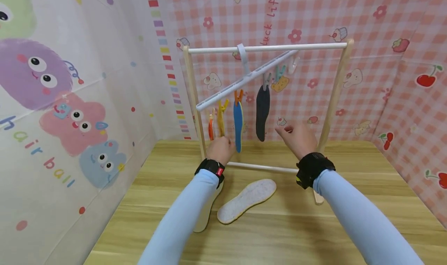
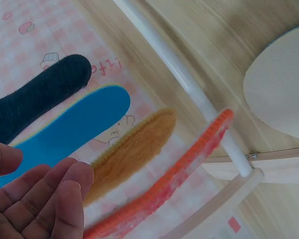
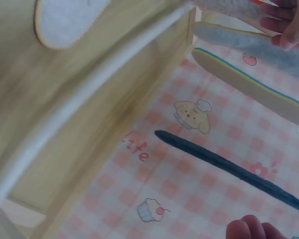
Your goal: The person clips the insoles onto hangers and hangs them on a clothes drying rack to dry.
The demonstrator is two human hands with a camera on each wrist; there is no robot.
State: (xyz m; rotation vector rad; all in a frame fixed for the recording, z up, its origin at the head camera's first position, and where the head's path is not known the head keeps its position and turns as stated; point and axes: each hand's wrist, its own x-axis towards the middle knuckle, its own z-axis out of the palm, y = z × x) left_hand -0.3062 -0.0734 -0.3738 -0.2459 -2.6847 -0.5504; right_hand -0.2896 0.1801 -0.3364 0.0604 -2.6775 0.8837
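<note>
see left hand point(image 1: 220, 149) loosely curled, empty, just beside fuzzy brown insole point(image 2: 134, 154); see right hand point(image 1: 299, 139) part-open, empty, near hanging black insole point(image 1: 262, 115).

A counter point(image 1: 279, 238) with streaked wood grain is seen. On it, a grey-faced insole point(image 1: 246, 201) is laid at a slant, just beside a pale insole point(image 1: 203, 220) that is partly hidden. A rack point(image 1: 336, 96) with wooden posts is also supported there.
</note>
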